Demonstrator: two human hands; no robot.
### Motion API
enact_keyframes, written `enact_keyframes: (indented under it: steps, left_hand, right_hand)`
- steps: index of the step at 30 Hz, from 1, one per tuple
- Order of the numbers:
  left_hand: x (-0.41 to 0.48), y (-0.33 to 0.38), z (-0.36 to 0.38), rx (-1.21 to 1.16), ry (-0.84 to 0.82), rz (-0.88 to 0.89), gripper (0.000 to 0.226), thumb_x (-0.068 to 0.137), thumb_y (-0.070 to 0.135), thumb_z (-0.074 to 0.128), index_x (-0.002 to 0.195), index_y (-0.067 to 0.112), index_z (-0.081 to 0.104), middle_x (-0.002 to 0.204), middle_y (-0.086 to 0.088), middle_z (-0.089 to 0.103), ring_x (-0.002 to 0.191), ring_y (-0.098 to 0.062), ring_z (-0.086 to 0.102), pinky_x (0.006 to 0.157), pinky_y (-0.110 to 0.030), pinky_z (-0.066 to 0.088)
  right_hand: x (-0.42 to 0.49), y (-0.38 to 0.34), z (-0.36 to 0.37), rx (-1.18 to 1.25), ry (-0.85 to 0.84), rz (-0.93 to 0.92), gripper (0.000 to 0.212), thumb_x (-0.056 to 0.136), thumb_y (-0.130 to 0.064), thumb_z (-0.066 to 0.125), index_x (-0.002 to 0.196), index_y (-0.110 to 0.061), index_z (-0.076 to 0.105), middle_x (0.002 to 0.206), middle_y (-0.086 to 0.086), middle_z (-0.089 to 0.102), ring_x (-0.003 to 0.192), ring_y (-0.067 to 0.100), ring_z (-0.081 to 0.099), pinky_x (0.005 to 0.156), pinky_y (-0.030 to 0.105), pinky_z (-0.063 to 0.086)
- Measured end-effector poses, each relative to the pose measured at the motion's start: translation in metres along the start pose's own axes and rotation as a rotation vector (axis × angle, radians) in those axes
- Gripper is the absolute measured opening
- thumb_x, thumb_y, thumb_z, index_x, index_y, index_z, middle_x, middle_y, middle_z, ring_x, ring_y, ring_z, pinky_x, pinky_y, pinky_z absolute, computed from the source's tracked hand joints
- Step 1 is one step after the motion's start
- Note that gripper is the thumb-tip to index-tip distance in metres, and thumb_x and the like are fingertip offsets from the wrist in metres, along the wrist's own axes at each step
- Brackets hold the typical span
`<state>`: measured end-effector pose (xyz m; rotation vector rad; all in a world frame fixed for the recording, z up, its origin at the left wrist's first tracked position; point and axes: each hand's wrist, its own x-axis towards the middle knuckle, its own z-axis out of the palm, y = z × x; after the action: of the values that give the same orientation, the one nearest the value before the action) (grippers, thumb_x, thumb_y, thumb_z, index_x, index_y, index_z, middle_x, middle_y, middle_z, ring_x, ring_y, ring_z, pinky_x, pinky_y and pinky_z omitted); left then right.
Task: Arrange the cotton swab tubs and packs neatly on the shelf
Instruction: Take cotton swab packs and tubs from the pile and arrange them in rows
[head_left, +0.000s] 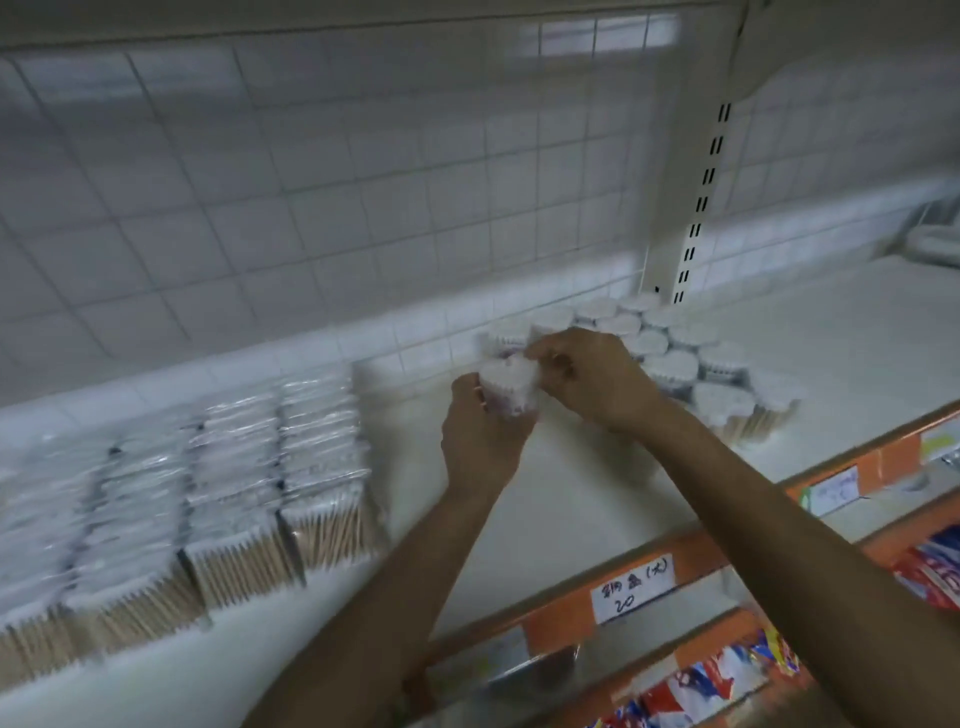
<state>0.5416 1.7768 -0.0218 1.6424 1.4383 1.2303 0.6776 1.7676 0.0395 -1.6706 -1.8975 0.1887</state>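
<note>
nearest, a handwritten price label (631, 587) is fixed to the shelf (571, 493) edge. swab packs (208, 493) are ranked at the left. over mid-shelf a swab tub (509, 384) is gripped by the left hand (483, 447) and pinched by the right hand (597, 384); clustered tubs (675, 358) are seen just behind.

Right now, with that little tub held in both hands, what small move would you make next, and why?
Probably set the tub down on the bare shelf just left of the tub cluster. Both the left hand and right hand grip it, and the cluster's rows end right beside it.
</note>
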Motion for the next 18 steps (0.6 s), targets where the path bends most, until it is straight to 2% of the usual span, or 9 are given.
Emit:
enact_keyframes:
  steps: [2, 5, 7, 10, 13, 18]
  left_hand:
    - [0.008, 0.0, 0.015, 0.035, -0.003, -0.032, 0.058, 0.065, 0.041, 0.079, 0.11, 0.018, 0.051, 0.107, 0.002, 0.064, 0.096, -0.016, 0.063, 0.084, -0.032, 0.051]
    - [0.023, 0.0, 0.031, 0.085, -0.001, -0.099, 0.052, 0.071, 0.033, 0.079, 0.11, 0.019, 0.048, 0.104, 0.003, 0.062, 0.095, -0.018, 0.062, 0.084, -0.031, 0.05]
    - [0.031, -0.002, 0.041, 0.123, 0.006, -0.129, 0.052, 0.071, 0.033, 0.079, 0.109, 0.019, 0.047, 0.103, 0.003, 0.062, 0.094, -0.019, 0.063, 0.083, -0.033, 0.051]
    - [0.04, -0.009, 0.055, 0.176, 0.024, -0.159, 0.051, 0.07, 0.036, 0.079, 0.106, 0.02, 0.046, 0.103, 0.001, 0.063, 0.095, -0.022, 0.063, 0.084, -0.035, 0.051]
    - [0.046, -0.012, 0.064, 0.209, 0.034, -0.129, 0.057, 0.069, 0.039, 0.079, 0.11, 0.018, 0.046, 0.105, -0.002, 0.064, 0.096, -0.024, 0.064, 0.084, -0.04, 0.052]
    - [0.055, -0.012, 0.072, 0.239, 0.025, -0.097, 0.063, 0.071, 0.038, 0.079, 0.118, 0.013, 0.045, 0.109, -0.005, 0.062, 0.096, -0.025, 0.061, 0.08, -0.036, 0.049]
  right_hand:
    - [0.016, 0.013, -0.006, -0.135, -0.103, -0.03, 0.035, 0.087, -0.01, 0.057, 0.121, -0.014, 0.062, 0.128, 0.006, 0.059, 0.113, 0.022, 0.056, 0.092, 0.017, 0.034]
    - [0.036, 0.027, -0.01, -0.201, -0.187, -0.095, 0.035, 0.087, -0.012, 0.054, 0.122, -0.015, 0.061, 0.13, 0.004, 0.057, 0.118, 0.021, 0.051, 0.099, 0.026, 0.035]
    - [0.046, 0.033, -0.011, -0.21, -0.215, -0.134, 0.033, 0.087, -0.013, 0.054, 0.119, -0.014, 0.062, 0.127, 0.004, 0.058, 0.117, 0.021, 0.05, 0.1, 0.029, 0.036]
    - [0.06, 0.045, -0.01, -0.25, -0.241, -0.164, 0.024, 0.086, -0.013, 0.056, 0.108, -0.009, 0.066, 0.116, 0.005, 0.064, 0.107, 0.022, 0.055, 0.094, 0.034, 0.043]
    - [0.071, 0.056, -0.01, -0.219, -0.274, -0.165, 0.03, 0.085, -0.012, 0.056, 0.114, -0.014, 0.066, 0.119, 0.002, 0.063, 0.109, 0.019, 0.055, 0.094, 0.03, 0.043]
    - [0.079, 0.068, -0.008, -0.178, -0.314, -0.139, 0.039, 0.082, -0.008, 0.058, 0.12, -0.017, 0.063, 0.124, 0.004, 0.06, 0.111, 0.02, 0.055, 0.092, 0.027, 0.042]
